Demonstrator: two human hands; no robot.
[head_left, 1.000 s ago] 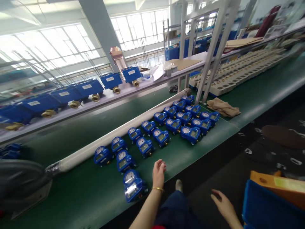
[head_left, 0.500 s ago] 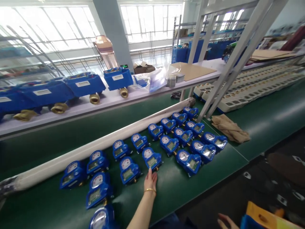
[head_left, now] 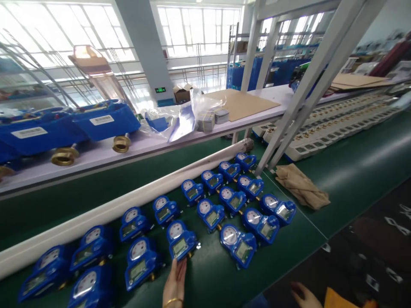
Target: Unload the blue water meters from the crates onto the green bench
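Note:
Several blue water meters [head_left: 208, 211] with round dials and small displays lie in rows on the green belt [head_left: 224, 282]. My left hand [head_left: 175, 282] lies flat on the belt with fingers stretched out, its fingertips touching the near edge of one blue meter [head_left: 180, 241]. A gold bangle sits on that wrist. My right hand [head_left: 303, 295] is low at the bottom edge, off the belt, fingers loosely spread and holding nothing, next to an orange box [head_left: 340, 299].
A long white tube [head_left: 128, 203] runs along the belt behind the meters. A tan cloth [head_left: 302, 186] lies to the right. A white shelf [head_left: 160, 139] carries large blue meters with brass fittings [head_left: 102, 122], bags and cardboard. White frame posts [head_left: 298, 102] stand on the belt; trays [head_left: 337, 124] beyond.
The view swung left and down, so the meters look nearer. My left hand reached forward from the belt's edge to the meter row and now touches one meter. The right hand stayed low.

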